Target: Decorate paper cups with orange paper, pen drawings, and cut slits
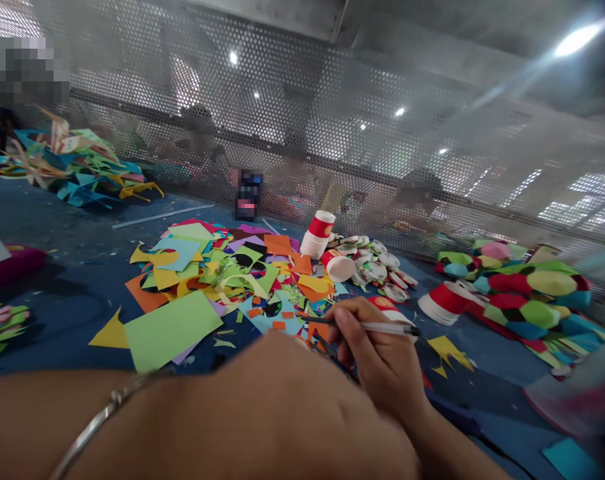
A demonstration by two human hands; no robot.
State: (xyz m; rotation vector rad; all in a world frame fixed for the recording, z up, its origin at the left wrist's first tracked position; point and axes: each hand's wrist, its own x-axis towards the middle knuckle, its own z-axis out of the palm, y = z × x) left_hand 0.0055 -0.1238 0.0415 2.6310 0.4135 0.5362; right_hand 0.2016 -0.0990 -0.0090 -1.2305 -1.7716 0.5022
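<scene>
My right hand is closed around a pen with a clear barrel, pointing left and lying nearly level. Close in front of the camera, my left hand reaches across from the left, a silver bangle on its wrist; its fingers are out of sight behind the back of the hand. Just beyond both hands spreads a heap of cut coloured paper. Its nearest large piece is a light green sheet. Small orange scraps on a light blue piece lie by the pen's left end.
Red and white paper cups stand stacked behind the heap, beside a pile of round paper pieces. More cups lie at right, near multicoloured paper shapes. Paper cutouts pile up at far left. A perforated metal screen rises behind.
</scene>
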